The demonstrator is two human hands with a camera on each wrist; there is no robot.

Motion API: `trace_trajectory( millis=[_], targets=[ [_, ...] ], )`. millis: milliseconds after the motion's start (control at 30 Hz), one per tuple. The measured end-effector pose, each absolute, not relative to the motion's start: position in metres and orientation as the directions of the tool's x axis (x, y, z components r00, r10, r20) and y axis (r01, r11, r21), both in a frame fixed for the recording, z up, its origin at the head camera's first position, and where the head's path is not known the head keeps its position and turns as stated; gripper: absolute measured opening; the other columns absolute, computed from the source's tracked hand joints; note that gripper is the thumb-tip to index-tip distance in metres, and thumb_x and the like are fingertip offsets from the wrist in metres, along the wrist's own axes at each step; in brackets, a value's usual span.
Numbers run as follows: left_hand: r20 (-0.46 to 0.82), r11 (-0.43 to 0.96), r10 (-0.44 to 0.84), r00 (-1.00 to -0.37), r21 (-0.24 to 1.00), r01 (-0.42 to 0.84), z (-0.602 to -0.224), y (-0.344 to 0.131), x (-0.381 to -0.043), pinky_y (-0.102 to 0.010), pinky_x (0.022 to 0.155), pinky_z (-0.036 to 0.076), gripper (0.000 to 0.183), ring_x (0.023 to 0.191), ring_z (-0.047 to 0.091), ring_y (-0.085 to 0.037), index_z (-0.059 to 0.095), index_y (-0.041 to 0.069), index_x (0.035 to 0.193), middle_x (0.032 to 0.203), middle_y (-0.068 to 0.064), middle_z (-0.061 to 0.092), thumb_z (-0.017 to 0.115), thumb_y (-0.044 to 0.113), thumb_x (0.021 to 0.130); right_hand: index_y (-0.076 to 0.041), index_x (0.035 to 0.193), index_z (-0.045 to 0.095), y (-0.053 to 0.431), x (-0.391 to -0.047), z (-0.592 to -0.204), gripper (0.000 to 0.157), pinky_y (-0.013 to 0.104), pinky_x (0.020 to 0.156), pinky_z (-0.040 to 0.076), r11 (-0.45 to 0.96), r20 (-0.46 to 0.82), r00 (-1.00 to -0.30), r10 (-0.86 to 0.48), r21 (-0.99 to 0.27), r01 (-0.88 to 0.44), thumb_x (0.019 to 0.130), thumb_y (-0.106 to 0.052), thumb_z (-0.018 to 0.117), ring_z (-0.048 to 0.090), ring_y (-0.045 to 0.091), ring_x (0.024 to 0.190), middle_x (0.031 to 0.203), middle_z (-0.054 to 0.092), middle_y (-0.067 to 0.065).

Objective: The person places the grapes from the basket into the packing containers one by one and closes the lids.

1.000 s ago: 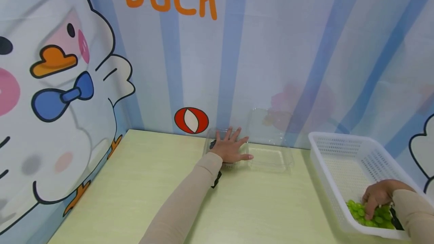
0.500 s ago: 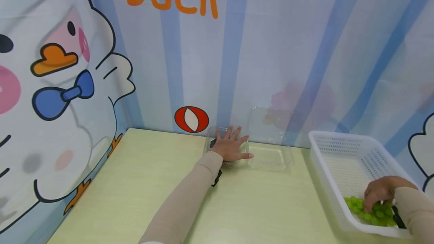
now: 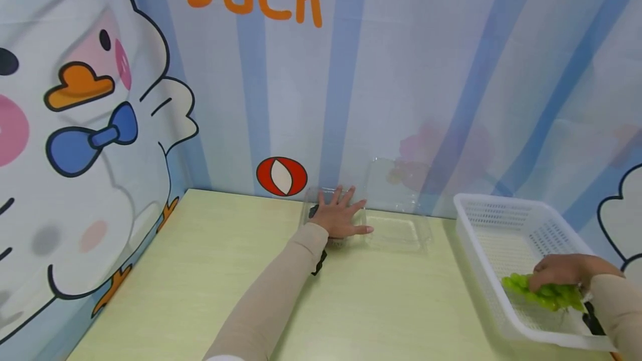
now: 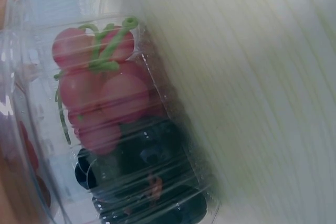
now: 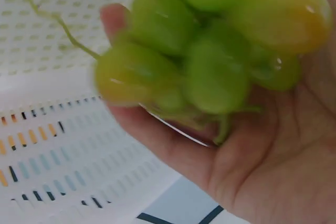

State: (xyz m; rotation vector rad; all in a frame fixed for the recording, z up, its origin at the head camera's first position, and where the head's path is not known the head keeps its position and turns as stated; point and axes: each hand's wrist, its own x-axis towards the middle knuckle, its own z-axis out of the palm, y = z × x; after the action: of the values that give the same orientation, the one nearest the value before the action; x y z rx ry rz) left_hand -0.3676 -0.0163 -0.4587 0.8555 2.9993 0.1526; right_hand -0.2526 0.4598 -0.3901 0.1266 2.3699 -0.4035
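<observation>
Grapes [image 3: 554, 297] in a pale green bunch lay at the lower right of the head view, inside a white basket [image 3: 501, 205]. The right hand [image 3: 564, 271] held them from above, fingers curled round the bunch with no slack showing. The step in hand seemed to be lifting the bunch within the basket; the next move would call for a level raise over the rim, since the loose stems could catch in the perforated plastic. In the right wrist view the fruit was oval and glossy, one grape tinged amber — a thin stem trailed toward the upper left.

At the middle of the head view, the left hand [image 3: 338, 220] rested with fingers straight and spread over a clear box [image 4: 42, 98], gripping nothing that showed. Through its thin, shiny plastic, the left wrist view showed round red grapes [image 4: 126, 95] with green stems, and below them dark, smooth fruit [image 4: 152, 145]. Just right of this box in the head view stood a second clear container [image 3: 398, 233], its lid [image 3: 398, 183] upright against striped cloth [image 3: 411, 71] — all upon a pale yellow table [image 3: 200, 294].
</observation>
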Motion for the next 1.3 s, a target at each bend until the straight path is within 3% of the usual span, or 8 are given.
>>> trace_trajectory(
  millis=[167,333,700,900,1000,1133,1300],
  targets=[
    [0.006,0.840,0.533,-0.846,0.117,0.530,-0.461,-0.016,-0.369,-0.073,0.107,0.000,0.084,0.148,-0.004,-0.035,0.016,0.036,0.154,0.163,-0.003,-0.002,0.030,0.081,0.084,-0.001,0.094,0.063,0.454,-0.251,-0.382,0.034,0.033,0.061,0.048,0.945,-0.543,-0.837,-0.066,-0.304,0.123,0.087,-0.034,0.057,0.054,0.016,0.068,0.078,0.060,0.005],
    [0.030,0.838,0.534,-0.845,0.115,0.533,-0.461,-0.017,-0.368,-0.074,0.107,0.004,0.083,0.148,-0.001,-0.036,0.019,0.037,0.154,0.163,-0.004,0.001,0.031,0.081,0.084,0.001,0.098,0.063,0.449,-0.249,-0.375,0.042,0.034,0.061,0.046,0.946,-0.434,-0.895,-0.100,-0.319,0.050,0.092,-0.040,0.058,0.054,0.017,0.069,0.081,0.060,0.005],
    [0.027,0.843,0.526,-0.850,0.115,0.525,-0.460,-0.016,-0.368,-0.073,0.107,0.004,0.080,0.148,0.000,-0.035,0.020,0.038,0.153,0.163,-0.003,0.002,0.034,0.078,0.086,0.008,0.100,0.065,0.435,-0.242,-0.369,0.056,0.033,0.058,0.045,0.966,-0.349,-0.936,-0.053,-0.255,0.040,0.090,-0.047,0.059,0.054,0.016,0.067,0.081,0.064,0.005],
    [0.025,0.841,0.527,-0.849,0.127,0.526,-0.461,-0.016,-0.368,-0.072,0.108,0.002,0.081,0.149,-0.002,-0.035,0.018,0.038,0.153,0.163,-0.002,0.001,0.032,0.079,0.085,0.001,0.081,0.059,0.432,-0.234,-0.369,0.053,0.031,0.051,0.041,0.957,-0.249,-0.968,0.014,-0.277,0.085,0.090,-0.051,0.056,0.045,0.015,0.055,0.064,0.049,0.003],
    [0.026,0.837,0.533,-0.846,0.130,0.531,-0.460,-0.016,-0.368,-0.072,0.108,0.001,0.081,0.148,-0.002,-0.035,0.017,0.038,0.153,0.163,-0.003,0.001,0.032,0.079,0.085,0.009,0.086,0.059,0.432,-0.232,-0.367,0.063,0.033,0.052,0.043,0.959,-0.222,-0.974,0.035,-0.266,0.095,0.092,-0.054,0.052,0.049,0.017,0.057,0.067,0.053,0.008],
    [0.021,0.840,0.530,-0.848,0.126,0.528,-0.459,-0.016,-0.368,-0.073,0.108,0.002,0.081,0.149,-0.002,-0.034,0.017,0.039,0.153,0.163,-0.002,0.001,0.032,0.080,0.085,0.024,0.112,0.052,0.433,-0.234,-0.364,0.084,0.039,0.057,0.050,0.963,-0.187,-0.980,0.061,-0.248,0.107,0.092,-0.057,0.049,0.059,0.026,0.069,0.087,0.061,0.030],
    [0.016,0.844,0.524,-0.852,0.125,0.522,-0.460,-0.016,-0.369,-0.073,0.107,0.001,0.082,0.149,-0.003,-0.034,0.017,0.040,0.153,0.163,-0.001,-0.001,0.031,0.081,0.084,0.029,0.120,0.044,0.430,-0.233,-0.362,0.091,0.042,0.059,0.052,0.953,-0.124,-0.988,0.096,-0.274,0.127,0.092,-0.058,0.049,0.061,0.033,0.073,0.095,0.059,0.038]
  ],
)
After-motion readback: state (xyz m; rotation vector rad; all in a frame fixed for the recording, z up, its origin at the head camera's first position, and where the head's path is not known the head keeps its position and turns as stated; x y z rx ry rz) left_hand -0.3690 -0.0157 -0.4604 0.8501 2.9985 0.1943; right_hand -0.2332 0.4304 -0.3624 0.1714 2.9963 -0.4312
